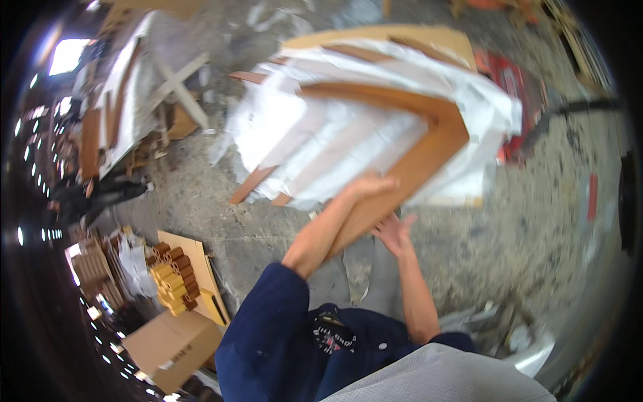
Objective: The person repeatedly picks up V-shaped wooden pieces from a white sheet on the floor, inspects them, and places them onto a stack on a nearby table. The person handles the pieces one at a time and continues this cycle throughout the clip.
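Note:
My left hand [372, 185] grips a brown L-shaped wooden frame piece [418, 157] along one leg, which slants down toward my body. The forearm runs beside that leg. Blurred by motion, the piece is held above a support draped in white plastic sheet [495, 114]. My right hand [394, 233] is at the near edge of the same leg, its visible fingers spread. Some of those fingers pass behind the wood, so I cannot tell whether they touch it. Other brown wooden strips [253, 185] lie on or under the plastic sheet.
A red object [512, 87] stands right of the covered support. At left are a trestle [175, 87] and a person in dark clothing [100, 199]. Lower left hold a cardboard box [171, 345] and stacked yellow and brown pieces [175, 278]. A plastic-wrapped pile [499, 325] lies lower right.

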Demonstrator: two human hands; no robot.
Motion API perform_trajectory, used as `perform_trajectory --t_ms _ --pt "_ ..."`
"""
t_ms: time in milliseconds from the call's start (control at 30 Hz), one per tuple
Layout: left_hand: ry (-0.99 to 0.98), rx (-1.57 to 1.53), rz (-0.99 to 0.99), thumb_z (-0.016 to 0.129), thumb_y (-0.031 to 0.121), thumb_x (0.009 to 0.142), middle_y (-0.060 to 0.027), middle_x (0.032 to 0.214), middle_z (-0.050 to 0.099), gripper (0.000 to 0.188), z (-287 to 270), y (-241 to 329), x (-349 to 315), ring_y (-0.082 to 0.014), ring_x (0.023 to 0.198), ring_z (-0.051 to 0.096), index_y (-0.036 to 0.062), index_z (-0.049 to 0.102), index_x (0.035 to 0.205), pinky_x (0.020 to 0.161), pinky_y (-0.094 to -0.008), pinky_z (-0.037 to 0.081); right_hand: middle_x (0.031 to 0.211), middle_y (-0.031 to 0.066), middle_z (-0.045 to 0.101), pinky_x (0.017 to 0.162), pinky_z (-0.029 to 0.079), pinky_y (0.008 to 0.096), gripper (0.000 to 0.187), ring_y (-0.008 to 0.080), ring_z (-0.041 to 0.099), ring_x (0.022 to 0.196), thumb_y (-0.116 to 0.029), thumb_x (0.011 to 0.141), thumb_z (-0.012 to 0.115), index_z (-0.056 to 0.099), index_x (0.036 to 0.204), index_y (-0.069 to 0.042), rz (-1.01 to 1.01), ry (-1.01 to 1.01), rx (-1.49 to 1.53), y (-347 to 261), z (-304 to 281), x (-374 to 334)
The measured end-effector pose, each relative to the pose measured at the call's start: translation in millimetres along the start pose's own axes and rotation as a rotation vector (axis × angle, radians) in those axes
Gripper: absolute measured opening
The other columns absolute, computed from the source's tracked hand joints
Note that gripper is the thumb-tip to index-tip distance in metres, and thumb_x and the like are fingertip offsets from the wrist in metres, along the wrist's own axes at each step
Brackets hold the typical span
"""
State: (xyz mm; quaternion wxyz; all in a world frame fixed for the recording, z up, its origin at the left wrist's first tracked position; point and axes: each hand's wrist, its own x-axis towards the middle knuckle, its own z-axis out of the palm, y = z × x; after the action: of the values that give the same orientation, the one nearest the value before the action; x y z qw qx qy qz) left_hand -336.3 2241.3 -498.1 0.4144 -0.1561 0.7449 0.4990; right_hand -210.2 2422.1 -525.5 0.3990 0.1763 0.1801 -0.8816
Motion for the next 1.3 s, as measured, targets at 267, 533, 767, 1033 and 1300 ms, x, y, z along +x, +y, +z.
perform_trajectory --t_ms 267,533,767,1033,1300 --pt "-0.065 -0.354 -0.085 0.071 0.06 0.074 -0.0201 0.115 0.066 0.084 21.0 -57.6 -342.9 -0.028 0.104 0.063 -0.0075 0.061 0.123 0.089 -0.0376 0.05 0.144 0.0065 0.044 0.11 0.035 0.0468 0.066 0.0238 0.043 0.133 -0.058 0.099 0.037 0.033 0.148 -0.014 0.126 -0.074 0.316 17.0 12.4 5.2" --pt "0.097 -0.761 -0.127 0.071 0.056 0.077 -0.0178 0.118 0.065 0.084 28.1 -212.5 -532.8 -0.0239 0.107 0.061 -0.0095 0.057 0.127 0.092 -0.0356 0.048 0.119 0.0061 0.053 0.106 0.038 0.0472 0.04 0.0237 0.052 0.119 -0.039 0.103 0.035 0.046 0.128 -0.009 0.485 -0.594 0.554 185.0 192.6 28.8" --pt "0.242 -1.416 0.209 0.068 0.06 0.075 -0.0176 0.116 0.065 0.083 52.7 -423.5 -621.3 -0.023 0.103 0.063 -0.0064 0.058 0.124 0.089 -0.0352 0.052 0.11 0.0123 0.059 0.097 0.046 0.0515 0.069 0.031 0.06 0.101 -0.068 0.09 0.045 0.052 0.119 -0.006 0.704 -0.628 0.207 411.1 340.8 76.7" --pt "0.34 -1.255 0.501 0.058 0.068 0.082 -0.0183 0.133 0.056 0.089 -34.4 -543.8 -722.4 -0.0277 0.117 0.058 -0.002 0.048 0.136 0.1 -0.0424 0.047 0.108 0.0118 0.062 0.099 0.046 0.0496 0.083 0.0304 0.06 0.104 -0.076 0.082 0.05 0.052 0.124 -0.006 0.862 -0.682 -0.136 590.7 485.3 54.6" --pt "0.58 -1.401 0.698 0.042 0.051 0.099 -0.0172 0.141 0.049 0.068 -262.5 -567.2 -809.7 -0.0323 0.129 0.049 -0.0011 0.038 0.143 0.106 -0.0467 0.042 0.135 0.0151 0.051 0.107 0.041 0.045 0.113 0.0292 0.051 0.125 -0.078 0.06 0.072 0.043 0.138 -0.001 0.905 -0.95 -0.617 749.4 555.6 5.9"
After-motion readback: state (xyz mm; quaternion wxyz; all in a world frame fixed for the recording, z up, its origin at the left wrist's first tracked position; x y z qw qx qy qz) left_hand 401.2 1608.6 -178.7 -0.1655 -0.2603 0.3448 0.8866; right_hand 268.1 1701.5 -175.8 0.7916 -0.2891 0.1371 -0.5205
